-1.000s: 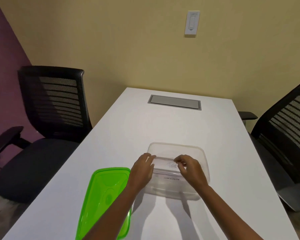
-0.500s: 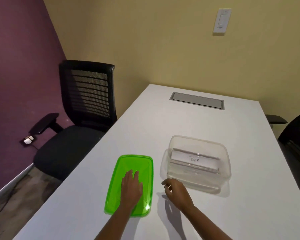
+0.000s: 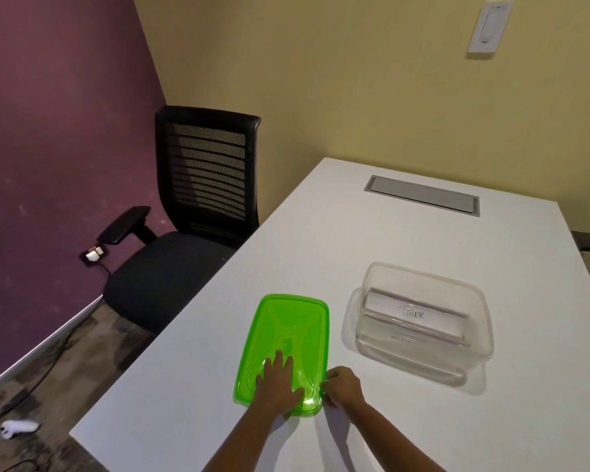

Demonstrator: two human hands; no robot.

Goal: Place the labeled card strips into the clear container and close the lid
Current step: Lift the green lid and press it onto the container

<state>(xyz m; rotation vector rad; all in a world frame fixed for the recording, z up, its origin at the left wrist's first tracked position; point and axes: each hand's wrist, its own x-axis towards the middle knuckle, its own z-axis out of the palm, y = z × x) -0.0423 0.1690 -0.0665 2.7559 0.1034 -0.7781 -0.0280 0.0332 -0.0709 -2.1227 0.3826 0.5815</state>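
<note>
The white card strips (image 3: 414, 316), the top one lettered TIGER, already lie inside the clear rectangular plastic container (image 3: 476, 338), which sits open on the white surface (image 3: 423, 247) at about two o'clock from the hands. What remains, by my reading, is the lid.

The translucent green rectangular plastic lid (image 3: 286, 328) lies flat just beside the container, at its nine o'clock, the two apart. The left hand (image 3: 277, 381) rests palm down on the lid's near end, fingers spread wide and flat, holding nothing. The right hand (image 3: 342, 386) is curled at the lid's near right corner, fingertips pinched narrowly at the rim; whether it has the edge truly gripped I cannot tell.

To do this well, the pressing palm should ease off so the corner can peel up (a flat lid on a smooth surface tends to cling). Then take the lid by both long edges, carry it toward three o'clock, square its corners over the container's rim, and press round the rim until it seats evenly. The tub looks light and may slide, so steady it while pressing.
</note>
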